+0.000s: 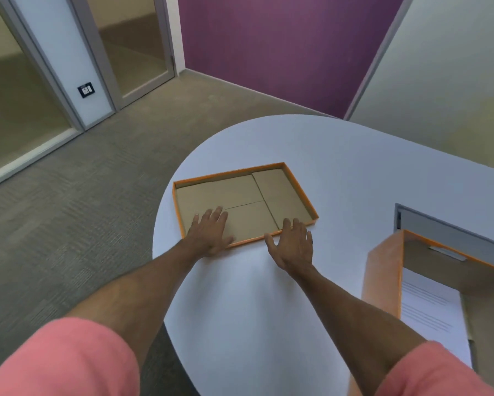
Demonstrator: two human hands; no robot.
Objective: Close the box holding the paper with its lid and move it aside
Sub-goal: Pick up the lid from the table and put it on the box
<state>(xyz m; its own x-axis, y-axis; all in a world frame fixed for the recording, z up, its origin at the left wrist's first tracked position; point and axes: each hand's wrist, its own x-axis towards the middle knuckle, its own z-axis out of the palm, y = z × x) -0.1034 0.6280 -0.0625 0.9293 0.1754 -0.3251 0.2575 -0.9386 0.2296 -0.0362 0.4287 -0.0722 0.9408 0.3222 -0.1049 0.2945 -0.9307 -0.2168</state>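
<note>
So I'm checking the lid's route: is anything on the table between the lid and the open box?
Nothing visible. The lid lies upside down under both hands; only bare table separates it from the box holding the paper.

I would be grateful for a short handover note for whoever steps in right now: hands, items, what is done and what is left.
Left hand: open, flat on the lid's near left corner.
Right hand: open, fingertips at the lid's near edge, nothing gripped.
Lid: upside down on the white table.
Box: open at the right edge, paper inside.
Done: nothing visible yet.
Left: lift the lid, flip it, close the box, move it aside.
</note>
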